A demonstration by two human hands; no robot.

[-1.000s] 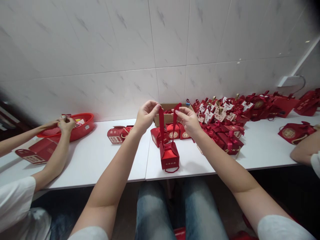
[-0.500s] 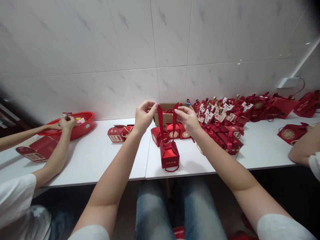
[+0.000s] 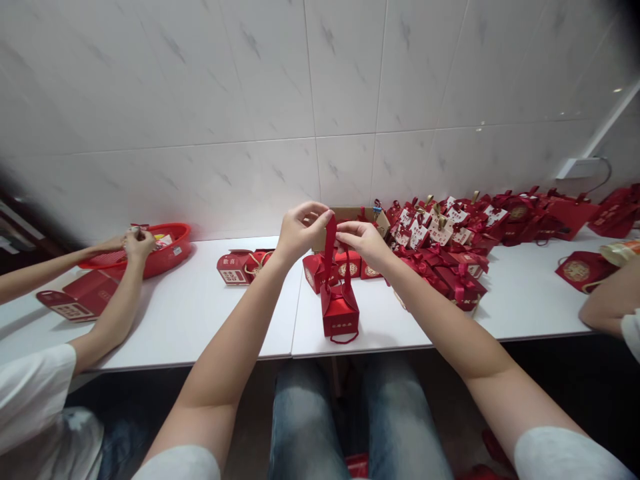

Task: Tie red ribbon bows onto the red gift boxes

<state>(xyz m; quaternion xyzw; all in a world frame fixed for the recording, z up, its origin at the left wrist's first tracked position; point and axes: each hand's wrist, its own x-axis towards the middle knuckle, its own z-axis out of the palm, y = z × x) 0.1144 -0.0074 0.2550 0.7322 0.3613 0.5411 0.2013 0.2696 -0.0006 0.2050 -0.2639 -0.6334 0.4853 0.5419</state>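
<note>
A small red gift box (image 3: pixel 341 316) stands upright near the table's front edge, with a red cord loop lying at its front. From its top a red ribbon (image 3: pixel 329 257) rises in two strands. My left hand (image 3: pixel 306 230) pinches the left strand high above the box. Close beside it, my right hand (image 3: pixel 364 240) has its fingers closed on the other strand. The two hands nearly meet over the box. Behind it sit several red boxes (image 3: pixel 349 265) with round gold prints.
An open cardboard box (image 3: pixel 367 213) stands at the wall. Many tagged red boxes (image 3: pixel 440 227) are piled right of it. A printed red box (image 3: pixel 235 268) sits left. Another person's hands (image 3: pixel 137 243) work over a red basket (image 3: pixel 165 263); a further forearm (image 3: pixel 613 293) rests at the right.
My hands have moved toward each other, bringing the upper ends of the two ribbon strands together. The gift box has stayed in place.
</note>
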